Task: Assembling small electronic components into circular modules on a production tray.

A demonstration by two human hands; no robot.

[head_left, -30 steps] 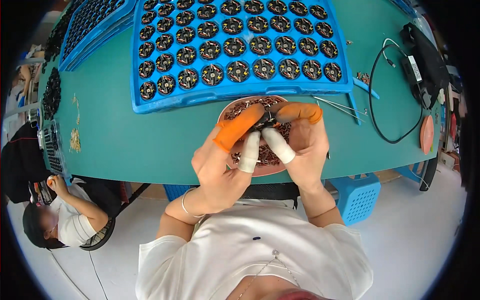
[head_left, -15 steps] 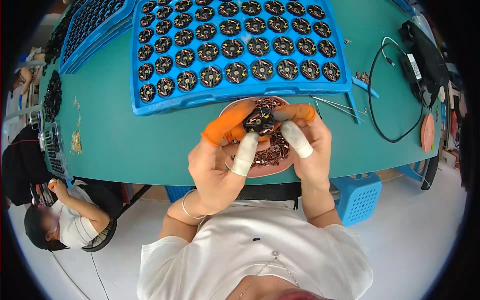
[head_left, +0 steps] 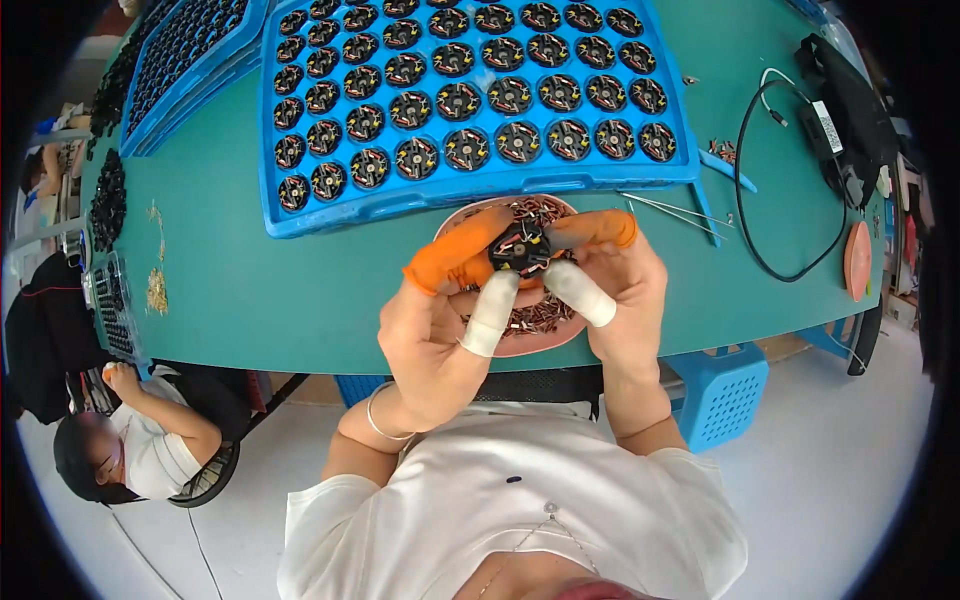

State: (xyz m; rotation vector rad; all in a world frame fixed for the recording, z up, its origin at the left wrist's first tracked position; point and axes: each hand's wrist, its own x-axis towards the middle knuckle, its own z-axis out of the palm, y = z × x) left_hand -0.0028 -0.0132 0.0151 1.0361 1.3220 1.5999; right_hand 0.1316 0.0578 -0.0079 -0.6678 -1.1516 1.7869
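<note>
Between my two hands is a round black component (head_left: 520,249) with small wires and a pale centre, its face turned up. My left hand (head_left: 446,300) grips its left side, with orange covers on the fingers and a white one on the thumb. On the other side, my right hand (head_left: 610,275) pinches the rim with its covered thumb and forefinger. Directly beneath the hands lies a pink bowl (head_left: 520,347) of small brown-red cylindrical pieces (head_left: 540,318); the hands hide part of it.
Beyond the bowl stands a blue tray (head_left: 480,189) holding rows of similar round components. More blue trays (head_left: 190,80) are stacked at far left. To the right are tweezers (head_left: 675,208), a black cable (head_left: 765,262) and a pink lid (head_left: 857,262). A co-worker (head_left: 150,440) sits at left.
My right thumb has shifted left and down along the component's near edge. The component has turned slightly between my fingers. Both hands stay over the bowl.
</note>
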